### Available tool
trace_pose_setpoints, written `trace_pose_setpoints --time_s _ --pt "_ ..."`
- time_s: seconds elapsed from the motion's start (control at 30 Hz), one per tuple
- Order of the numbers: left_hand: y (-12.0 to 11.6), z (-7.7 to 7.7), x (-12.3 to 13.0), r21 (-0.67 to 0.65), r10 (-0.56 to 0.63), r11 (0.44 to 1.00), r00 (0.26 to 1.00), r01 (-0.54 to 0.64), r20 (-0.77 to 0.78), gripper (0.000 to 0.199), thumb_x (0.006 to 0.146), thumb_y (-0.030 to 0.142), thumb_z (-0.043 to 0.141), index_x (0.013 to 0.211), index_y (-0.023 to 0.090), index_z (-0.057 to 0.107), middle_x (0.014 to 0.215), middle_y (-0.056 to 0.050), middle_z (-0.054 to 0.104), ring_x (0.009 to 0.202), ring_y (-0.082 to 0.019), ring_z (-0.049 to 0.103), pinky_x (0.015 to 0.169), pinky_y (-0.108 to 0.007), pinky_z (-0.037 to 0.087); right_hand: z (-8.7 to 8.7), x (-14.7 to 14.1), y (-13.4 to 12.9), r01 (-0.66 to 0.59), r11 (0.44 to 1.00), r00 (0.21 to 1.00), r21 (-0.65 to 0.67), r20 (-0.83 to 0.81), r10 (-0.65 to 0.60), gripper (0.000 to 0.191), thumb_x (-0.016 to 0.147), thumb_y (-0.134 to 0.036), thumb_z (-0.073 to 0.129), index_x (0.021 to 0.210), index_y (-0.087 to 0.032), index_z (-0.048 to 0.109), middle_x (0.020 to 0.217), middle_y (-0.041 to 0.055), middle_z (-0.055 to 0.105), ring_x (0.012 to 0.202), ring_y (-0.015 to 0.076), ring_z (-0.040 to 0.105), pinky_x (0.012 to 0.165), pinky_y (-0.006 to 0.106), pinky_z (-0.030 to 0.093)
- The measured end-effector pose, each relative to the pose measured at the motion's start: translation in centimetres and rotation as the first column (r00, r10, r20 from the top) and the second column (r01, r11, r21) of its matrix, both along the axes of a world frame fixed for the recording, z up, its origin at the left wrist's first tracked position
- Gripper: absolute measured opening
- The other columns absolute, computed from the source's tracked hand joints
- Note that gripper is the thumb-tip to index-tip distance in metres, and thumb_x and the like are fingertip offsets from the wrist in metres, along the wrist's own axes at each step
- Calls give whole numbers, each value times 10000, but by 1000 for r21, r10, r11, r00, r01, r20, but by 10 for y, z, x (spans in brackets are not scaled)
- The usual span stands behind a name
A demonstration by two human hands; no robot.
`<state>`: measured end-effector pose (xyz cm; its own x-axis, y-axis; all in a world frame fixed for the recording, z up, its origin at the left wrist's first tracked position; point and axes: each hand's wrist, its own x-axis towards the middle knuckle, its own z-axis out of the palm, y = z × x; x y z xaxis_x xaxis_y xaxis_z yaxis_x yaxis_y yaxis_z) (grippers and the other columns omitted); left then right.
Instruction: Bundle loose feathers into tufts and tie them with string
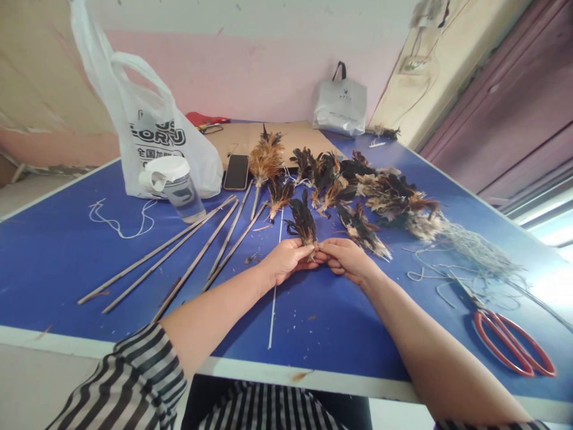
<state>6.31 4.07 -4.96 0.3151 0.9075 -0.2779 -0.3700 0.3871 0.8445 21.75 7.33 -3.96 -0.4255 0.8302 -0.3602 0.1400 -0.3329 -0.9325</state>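
A small bunch of dark feathers (pixel 303 220) stands upright in my left hand (pixel 293 260), its base pinched between thumb and fingers. My right hand (pixel 344 257) touches the same base from the right, its thumb and fingertips pressed together. Whatever those right fingertips hold is too small to make out. Just beyond my hands lie more feather bunches (pixel 280 194), and a mottled bunch (pixel 363 230) rests to the right. A fluffy brown feather bunch (pixel 267 156) is fixed on a stick farther back.
Several thin sticks (pixel 197 260) lie left of my hands. Behind them stand a plastic cup (pixel 182 194), a white bag (pixel 168 140) and a phone (pixel 236 172). Grey string (pixel 477 248) and red-handled scissors (pixel 504 334) are at the right. A silver bag (pixel 341 107) stands at the back.
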Motion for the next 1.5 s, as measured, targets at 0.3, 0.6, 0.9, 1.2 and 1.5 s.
trace_pose_setpoints --time_s 0.3,0.6,0.9,1.2,1.5 --pt "14 16 -21 -5 239 971 969 -240 60 105 840 161 515 825 100 600 839 -112 691 733 -148 667 621 -213 519 -4 3 5 -77 743 789 665 496 -362 163 717 -324 555 678 -179 619 603 4 589 544 116 498 537 243 368" --pt "15 7 -21 -118 227 971 960 -210 162 93 842 132 502 838 98 589 771 -99 684 663 -138 663 578 -204 520 -7 -21 3 -357 522 709 775 588 -388 425 766 -138 457 1178 -209 536 976 80 577 780 168 564 686 251 415" --pt "20 8 -27 -61 183 983 943 -173 277 94 842 144 508 839 101 591 767 -83 686 631 -112 648 581 -193 509 -2 -46 30 -529 476 682 702 686 -254 141 773 -167 476 771 -169 616 796 38 564 667 121 534 590 208 373" --pt "34 16 -54 33 397 905 871 -424 290 81 836 148 516 856 102 580 807 -88 685 655 -115 652 559 -180 503 2 -53 26 -735 297 522 609 788 -325 278 826 -180 466 1050 -226 623 942 74 605 847 177 588 722 255 416" --pt "28 11 -49 46 237 967 951 -250 199 91 807 177 576 840 94 586 858 -134 691 673 -142 665 569 -198 516 4 -42 19 -787 293 428 543 822 -374 176 807 -142 477 795 -155 652 789 103 671 718 194 633 666 278 440"
